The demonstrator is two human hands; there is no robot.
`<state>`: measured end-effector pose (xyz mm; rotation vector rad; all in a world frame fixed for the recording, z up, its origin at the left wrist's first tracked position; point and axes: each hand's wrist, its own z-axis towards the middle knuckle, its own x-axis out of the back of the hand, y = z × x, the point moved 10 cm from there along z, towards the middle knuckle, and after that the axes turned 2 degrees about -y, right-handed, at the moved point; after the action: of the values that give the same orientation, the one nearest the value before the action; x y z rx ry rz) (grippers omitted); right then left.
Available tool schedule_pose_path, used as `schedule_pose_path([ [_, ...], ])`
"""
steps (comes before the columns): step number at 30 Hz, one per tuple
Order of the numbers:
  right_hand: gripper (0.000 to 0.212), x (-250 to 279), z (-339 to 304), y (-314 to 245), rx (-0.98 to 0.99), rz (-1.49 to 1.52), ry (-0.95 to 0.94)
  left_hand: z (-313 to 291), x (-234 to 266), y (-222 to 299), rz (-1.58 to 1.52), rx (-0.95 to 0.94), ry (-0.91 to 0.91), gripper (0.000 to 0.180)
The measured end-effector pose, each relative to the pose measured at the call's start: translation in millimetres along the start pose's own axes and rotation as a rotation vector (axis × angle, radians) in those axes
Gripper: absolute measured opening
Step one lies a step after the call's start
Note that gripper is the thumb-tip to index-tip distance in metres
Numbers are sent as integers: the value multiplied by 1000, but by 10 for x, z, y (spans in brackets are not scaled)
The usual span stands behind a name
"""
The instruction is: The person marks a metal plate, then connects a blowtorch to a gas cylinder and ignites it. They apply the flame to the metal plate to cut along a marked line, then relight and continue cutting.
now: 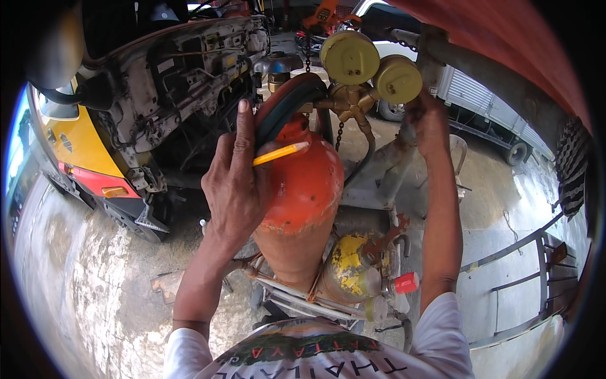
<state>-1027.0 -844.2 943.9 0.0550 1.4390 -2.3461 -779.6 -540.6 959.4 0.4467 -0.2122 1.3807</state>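
Observation:
My left hand (235, 180) is at the left side of a tall orange gas cylinder (302, 183), its index finger extended upward. A yellow pencil (279, 154) sticks out from its grip, pointing right across the cylinder's shoulder. Dark green and red hoses (287, 110) loop over the cylinder top, just beside these fingers. My right hand (429, 123) is closed beside the right pressure gauge (398, 79); what its fingers grip is hidden. A second round gauge (350, 58) and the brass regulator (349, 102) sit to its left, both gauges showing yellowish backs.
Below stands a worn yellow cylinder (349, 265) with a rusty wrench-like tool (385, 240) and a red-capped fitting (406, 283), on a metal cart (309, 300). A stripped yellow truck cab (95, 139) is at left. A metal frame (544, 271) lies at right.

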Motion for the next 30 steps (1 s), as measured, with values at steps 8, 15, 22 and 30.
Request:
schedule_pose_path([
  [8,25,-1186,112,1252,30,-204,-802,-7,2,145,203,-187,131,79],
  [15,34,-1820,-290,1005,280,-211,-1168,456,271,348,230,-458,205,67],
  [22,33,-2003,95,781,-29,428,-1021,594,317,426,215,-396,86,68],
  [30,31,-2379,166,671,-124,560,-1064,768,293,148,187,30,-109,78],
])
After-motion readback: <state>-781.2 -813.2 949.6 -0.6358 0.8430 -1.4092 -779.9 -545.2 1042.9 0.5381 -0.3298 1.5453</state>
